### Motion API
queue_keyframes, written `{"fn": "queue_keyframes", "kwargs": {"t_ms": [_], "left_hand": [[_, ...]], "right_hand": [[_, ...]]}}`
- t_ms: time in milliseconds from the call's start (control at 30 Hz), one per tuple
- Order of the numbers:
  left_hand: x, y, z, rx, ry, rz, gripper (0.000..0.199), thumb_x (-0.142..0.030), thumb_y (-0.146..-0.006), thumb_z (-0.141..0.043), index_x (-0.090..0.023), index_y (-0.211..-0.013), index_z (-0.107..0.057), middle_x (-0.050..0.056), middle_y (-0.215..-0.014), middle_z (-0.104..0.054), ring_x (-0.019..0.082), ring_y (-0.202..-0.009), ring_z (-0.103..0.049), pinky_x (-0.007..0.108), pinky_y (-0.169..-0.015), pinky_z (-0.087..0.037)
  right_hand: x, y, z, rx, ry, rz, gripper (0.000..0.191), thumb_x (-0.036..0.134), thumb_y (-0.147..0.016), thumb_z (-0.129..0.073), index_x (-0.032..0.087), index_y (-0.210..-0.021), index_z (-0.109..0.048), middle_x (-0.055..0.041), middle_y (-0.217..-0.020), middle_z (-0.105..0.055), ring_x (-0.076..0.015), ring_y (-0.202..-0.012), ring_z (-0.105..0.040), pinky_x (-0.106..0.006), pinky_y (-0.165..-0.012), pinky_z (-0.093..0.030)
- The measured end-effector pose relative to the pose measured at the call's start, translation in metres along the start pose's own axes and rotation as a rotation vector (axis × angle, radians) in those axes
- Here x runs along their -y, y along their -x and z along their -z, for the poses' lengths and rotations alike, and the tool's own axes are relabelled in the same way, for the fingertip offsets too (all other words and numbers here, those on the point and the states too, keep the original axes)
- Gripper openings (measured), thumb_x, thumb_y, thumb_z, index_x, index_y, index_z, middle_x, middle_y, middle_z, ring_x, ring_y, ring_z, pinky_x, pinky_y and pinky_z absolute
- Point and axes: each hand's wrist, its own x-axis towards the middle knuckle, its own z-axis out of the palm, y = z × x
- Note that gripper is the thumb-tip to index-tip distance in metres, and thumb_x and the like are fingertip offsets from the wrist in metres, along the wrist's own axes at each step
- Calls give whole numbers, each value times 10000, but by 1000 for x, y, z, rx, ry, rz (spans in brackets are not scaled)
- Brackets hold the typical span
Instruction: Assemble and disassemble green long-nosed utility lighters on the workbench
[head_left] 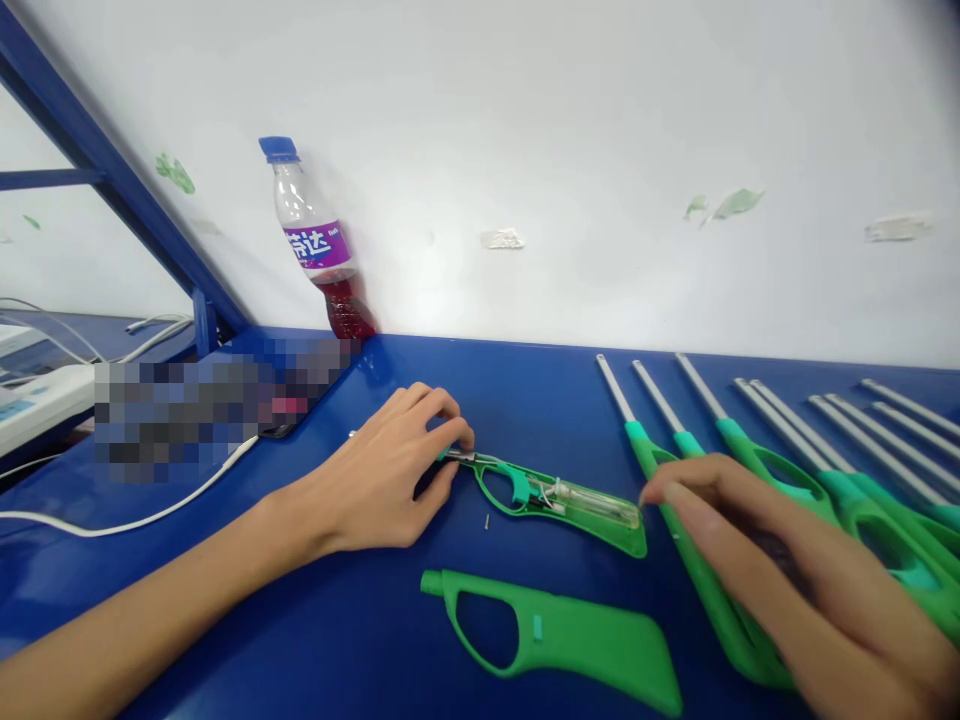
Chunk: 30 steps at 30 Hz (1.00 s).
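My left hand (pixel 401 465) is closed around the metal tube end of an opened green lighter (pixel 585 515), which lies on the blue table. Inside that lighter shell, a clear fuel tank (pixel 600 503), wires and a teal trigger (pixel 519 486) show. My right hand (pixel 780 560) is at the lighter's wide end, thumb and forefinger pinched together; whether anything small is between them cannot be made out. Nearer to me lies a separate green shell half (pixel 570 640) with a teal button. A tiny screw (pixel 487 521) rests between the two green pieces.
Several green lighters with metal tubes (pixel 660 400) lie at the right, partly behind my right hand. A bottle of red drink (pixel 319 245) leans on the white wall. At the left are a phone (pixel 282 430), a white cable (pixel 202 490) and a power strip (pixel 52 400).
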Motion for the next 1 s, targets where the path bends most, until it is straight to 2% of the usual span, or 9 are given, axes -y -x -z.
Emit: {"fn": "queue_keyframes", "kwargs": {"t_ms": [67,233,367,500,600,700,800,900,1000], "left_hand": [[-3,1,0,-42,19,-7,216,-160,-961,-524,-182,-1153,-623,102,-1188,-559,265,-1052,-497,506,-984,-441],[-12,3,-9,-87,89,-105,263,-161,-1054,-483,-202,-1271,-627,88,-1187,-572,225,-1053,-502,412,-953,-459],[-14,4,-15,-33,59,-123,282,-200,-1091,-456,-203,-1318,-624,91,-1164,-606,235,-1028,-507,415,-917,-459],[-11,4,-16,-57,91,-88,198,-246,-1090,-503,-210,-1202,-662,62,-1082,-645,221,-968,-528,413,-897,-446],[-9,3,-18,-83,132,-47,129,-263,-1076,-555,-216,-1112,-669,38,-1032,-674,208,-932,-543,398,-881,-442],[-9,3,-20,-102,157,-24,107,-233,-1071,-561,-210,-1059,-665,28,-1010,-696,198,-911,-560,388,-871,-447],[-10,2,-20,-122,165,-18,123,-206,-1071,-550,-203,-1015,-660,25,-990,-699,189,-882,-572,370,-841,-462],[-11,1,-19,-135,175,-18,114,-198,-1064,-560,-201,-1005,-658,26,-989,-690,185,-885,-581,349,-822,-478],[-10,1,-19,-132,174,-22,112,-180,-1061,-555,-195,-1010,-654,30,-1005,-677,185,-898,-586,342,-829,-485]], "right_hand": [[-1,1,-2,14,16,-3,236,467,-1055,-471,297,-1100,-628,26,-803,-667,-106,-617,-636,-166,-506,-500],[-7,0,-3,102,-37,-47,274,487,-1073,-430,288,-982,-596,67,-619,-531,-67,-471,-526,-146,-418,-417],[-9,-1,-3,138,-20,-69,266,498,-1076,-433,303,-1101,-612,70,-658,-590,-69,-483,-544,-151,-418,-422],[-11,2,-6,98,69,-1,280,483,-1076,-440,305,-1185,-627,58,-671,-605,-67,-419,-493,-171,-369,-385],[-15,3,-10,32,211,73,281,465,-1063,-447,296,-1193,-631,-7,-914,-713,-112,-540,-632,-220,-441,-484],[-18,3,-12,12,324,162,267,403,-1047,-447,292,-1144,-670,-57,-1098,-715,-194,-755,-726,-302,-582,-580],[-21,4,-13,-3,414,216,287,398,-1037,-447,297,-1115,-705,-68,-1173,-693,-228,-858,-728,-324,-571,-570],[-21,6,-14,-13,476,256,324,516,-1033,-462,323,-1141,-699,-31,-1219,-672,-215,-850,-701,-312,-462,-485],[-19,6,-16,-1,447,313,342,564,-1024,-495,321,-1152,-699,-25,-1211,-673,-265,-985,-658,-365,-588,-521]]}}
